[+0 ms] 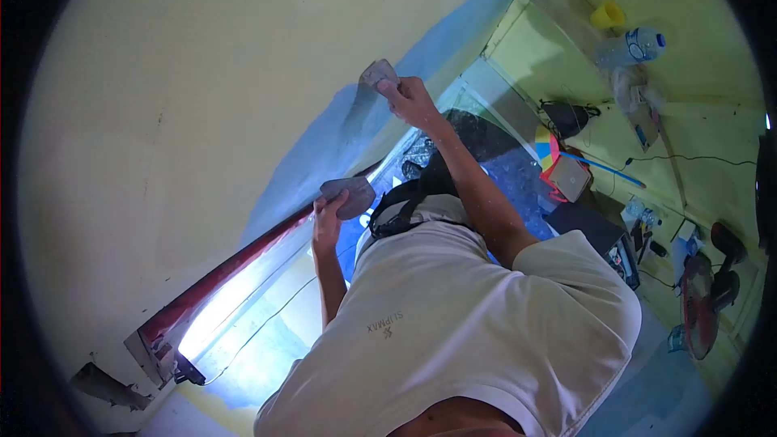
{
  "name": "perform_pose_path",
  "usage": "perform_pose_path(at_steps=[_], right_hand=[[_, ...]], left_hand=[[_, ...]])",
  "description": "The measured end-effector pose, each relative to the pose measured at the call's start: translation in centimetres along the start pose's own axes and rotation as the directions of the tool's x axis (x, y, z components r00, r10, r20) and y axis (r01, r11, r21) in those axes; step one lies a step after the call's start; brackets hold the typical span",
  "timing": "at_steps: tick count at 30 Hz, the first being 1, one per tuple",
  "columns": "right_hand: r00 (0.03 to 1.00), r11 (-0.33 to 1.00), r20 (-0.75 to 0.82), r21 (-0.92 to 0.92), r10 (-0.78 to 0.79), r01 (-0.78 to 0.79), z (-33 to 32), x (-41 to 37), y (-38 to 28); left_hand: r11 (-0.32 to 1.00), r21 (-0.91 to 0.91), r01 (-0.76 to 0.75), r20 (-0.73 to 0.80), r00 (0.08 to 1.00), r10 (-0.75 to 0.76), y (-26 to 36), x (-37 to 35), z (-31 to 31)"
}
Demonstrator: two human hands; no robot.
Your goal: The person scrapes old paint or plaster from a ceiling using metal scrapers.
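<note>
In the head view, the right hand (pixel 413 101) is clenching around a small grey flat-bladed scraper (pixel 378 74) and pressing it against the pale cream plastered wall (pixel 202 97), at the edge of a bluish patch. The left hand (pixel 328 222) is grasping a dark grey flat putty board (pixel 350 197) lower down, just beside the wall. A clear plastic water bottle (pixel 631 47) is lying well apart on the floor.

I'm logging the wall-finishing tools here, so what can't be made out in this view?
Head view only:
- Scraper in the right hand: blurred; its contact with the wall unclear.
- Grey board in the left hand: its load too dim to tell.
- Left upper arm: hidden behind the white shirt.
- Floor clutter: too small to name.
</note>
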State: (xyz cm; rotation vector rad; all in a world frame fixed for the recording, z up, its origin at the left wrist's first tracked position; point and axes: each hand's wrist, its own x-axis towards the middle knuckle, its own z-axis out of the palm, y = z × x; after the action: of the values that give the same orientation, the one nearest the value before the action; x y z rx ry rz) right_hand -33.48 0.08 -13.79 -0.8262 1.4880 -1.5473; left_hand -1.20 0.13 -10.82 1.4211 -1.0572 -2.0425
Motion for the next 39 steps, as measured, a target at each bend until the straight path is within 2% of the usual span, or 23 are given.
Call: perform_pose_path(at_steps=[1,2,5,8,11,12,14,15,16,17,18,21,24,27,29,31,32,33,34,39], right_hand=[[1.0,0.999,0.012,0.019,0.025,-0.026,0.2,0.1,-0.7],[1.0,0.999,0.012,-0.052,-0.011,0.011,-0.4,0.1,-0.6],[0.997,0.997,-0.018,-0.027,0.075,-0.075,-0.5,-0.4,0.0],[0.999,0.999,-0.028,-0.027,0.024,-0.025,0.0,-0.3,0.7],[0.997,0.99,-0.057,-0.125,0.051,-0.058,-0.6,-0.3,1.0],[0.998,0.997,-0.036,-0.069,0.041,-0.044,-0.2,0.0,0.3],[0.999,0.999,0.006,0.038,0.035,-0.035,0.7,-0.1,-0.8],[0.999,0.999,0.005,-0.023,0.032,-0.032,0.5,-0.7,-0.4],[1.0,0.996,0.0,-0.084,0.018,-0.018,0.0,-0.7,-0.1],[1.0,0.989,-0.004,-0.148,-0.009,0.009,-0.6,0.0,0.2],[0.997,0.994,-0.043,-0.074,0.071,-0.075,-0.5,-0.1,0.6],[1.0,1.0,-0.022,-0.007,0.014,-0.014,0.2,-0.6,-0.8],[0.999,0.993,-0.021,-0.111,0.043,-0.045,-0.3,-0.4,0.9],[0.996,0.993,-0.055,-0.085,0.075,-0.08,-0.1,-0.2,0.8],[0.997,0.996,-0.022,-0.055,0.067,-0.069,-0.1,0.2,0.8],[0.996,0.995,-0.015,-0.047,0.086,-0.086,0.0,-0.8,1.1],[0.996,0.995,-0.021,-0.059,0.084,-0.085,-0.4,-0.6,1.4],[0.996,0.994,-0.025,-0.07,0.085,-0.086,-0.5,-0.5,1.8],[0.997,0.994,-0.046,-0.093,0.061,-0.065,0.0,-0.1,2.2],[1.0,0.996,-0.009,-0.091,0.023,-0.024,0.1,0.3,1.7]], left_hand=[[1.0,-0.01,-0.003,-0.001,1.0,0.003,-0.3,0.0,-0.4],[1.0,-0.021,-0.011,0.0,1.0,0.011,-0.1,0.1,-0.1],[0.999,-0.032,-0.03,0.02,0.999,0.03,0.5,0.2,0.3],[1.0,0.018,-0.017,0.022,1.0,0.016,1.1,-0.4,0.8],[0.999,-0.004,-0.044,0.05,0.998,0.044,0.5,-0.1,0.6],[0.999,-0.044,-0.031,0.028,0.999,0.032,0.5,-0.2,0.8],[1.0,-0.007,-0.022,-0.003,1.0,0.022,0.5,0.2,1.0],[1.0,0.017,-0.005,-0.024,1.0,0.005,0.3,-0.1,0.7],[1.0,-0.023,-0.013,0.044,0.999,0.014,0.3,0.0,0.4],[0.998,-0.045,-0.039,0.045,0.998,0.041,0.5,0.1,0.5],[0.996,-0.068,-0.062,0.042,0.997,0.065,0.4,-0.1,0.6],[0.998,-0.045,-0.042,-0.012,0.999,0.042,1.3,-0.3,1.4],[1.0,-0.004,0.005,-0.022,1.0,-0.005,0.4,-0.6,0.8],[1.0,-0.022,0.001,0.003,1.0,-0.001,0.7,0.0,0.8],[1.0,-0.025,0.009,-0.005,1.0,-0.009,0.8,-0.1,1.3],[0.946,0.308,-0.103,-0.033,0.992,0.119,0.0,-0.8,0.6],[0.871,0.463,-0.165,-0.023,0.98,0.198,0.1,-0.5,0.6],[0.966,0.245,-0.085,-0.028,0.995,0.095,0.3,-0.1,0.6],[1.0,0.016,0.009,-0.033,0.999,-0.009,0.5,0.3,0.7],[0.999,0.027,-0.034,0.02,0.999,0.034,0.6,0.9,0.6]])
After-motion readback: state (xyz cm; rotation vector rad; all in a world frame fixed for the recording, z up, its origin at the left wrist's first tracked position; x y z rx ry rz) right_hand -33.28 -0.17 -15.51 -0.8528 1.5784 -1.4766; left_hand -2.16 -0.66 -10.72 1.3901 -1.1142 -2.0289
